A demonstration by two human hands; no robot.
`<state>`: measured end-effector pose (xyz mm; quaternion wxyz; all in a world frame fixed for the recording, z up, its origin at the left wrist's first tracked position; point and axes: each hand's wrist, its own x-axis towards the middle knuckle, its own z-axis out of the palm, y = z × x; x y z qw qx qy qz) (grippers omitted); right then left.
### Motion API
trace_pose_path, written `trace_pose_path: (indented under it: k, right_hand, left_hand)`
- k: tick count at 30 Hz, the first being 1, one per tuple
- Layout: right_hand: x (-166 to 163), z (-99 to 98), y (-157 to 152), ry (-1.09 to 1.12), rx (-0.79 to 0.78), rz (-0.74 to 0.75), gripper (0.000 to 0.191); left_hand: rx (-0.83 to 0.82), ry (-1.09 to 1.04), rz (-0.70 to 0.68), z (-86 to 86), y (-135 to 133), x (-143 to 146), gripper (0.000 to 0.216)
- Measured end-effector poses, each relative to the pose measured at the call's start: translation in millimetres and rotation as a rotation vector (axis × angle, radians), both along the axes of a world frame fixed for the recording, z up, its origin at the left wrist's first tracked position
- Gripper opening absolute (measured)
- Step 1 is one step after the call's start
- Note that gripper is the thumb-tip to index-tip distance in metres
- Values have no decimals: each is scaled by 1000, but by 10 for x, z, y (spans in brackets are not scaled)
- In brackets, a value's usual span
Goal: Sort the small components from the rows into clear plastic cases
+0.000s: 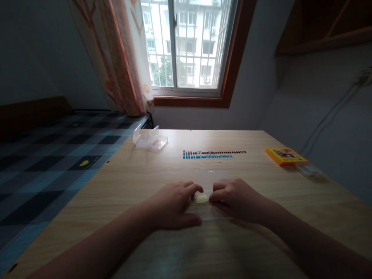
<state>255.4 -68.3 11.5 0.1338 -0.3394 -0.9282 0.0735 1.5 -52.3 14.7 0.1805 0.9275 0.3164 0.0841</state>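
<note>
Dim, backlit shot, so detail is poor.

- Left hand (174, 203) and right hand (235, 199) are near the middle of the counter (145, 174), toward the near edge. Fingers are curled and the fingertips of both hands close on a small yellow piece (201, 199) from either side. The piece sits between the two hands, just above the surface.
- Both forearms are cut off at the bottom of the frame.
- Under the hands lies a clear plastic part (207, 176). It's nearly invisible; only faint edges show. Can't tell if it's a lid or a tray, or if it holds anything. The hands cover its near half.
- Further back, mid-counter, there are two parallel rows of tiny pieces: a dark row (215, 152) and, just in front of it, a blue row (207, 156). They're too small to make out the shapes.
- Far left corner: an open clear case (149, 138) with the lid up. Contents can't be made out.
- Right edge: an orange-yellow box (286, 155), its print unreadable. A small clear container (306, 168) touches its near side, contents unclear.
- Off the left edge there's a bed (58, 155) with a checked cover. A window (188, 42) and a curtain (122, 58) are behind the counter.
</note>
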Motion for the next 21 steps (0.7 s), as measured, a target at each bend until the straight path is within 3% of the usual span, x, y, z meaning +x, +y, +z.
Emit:
trace_pose_path:
  k: [8,21]
  right_hand:
    - [78,46,-27,-5,-92,96,18]
    - [40,-4,-28,19,-106,65,21]
  left_hand:
    - [10,-6,-3,-6,-2,-2,63]
    - [12,11,4,12,-11,16,65]
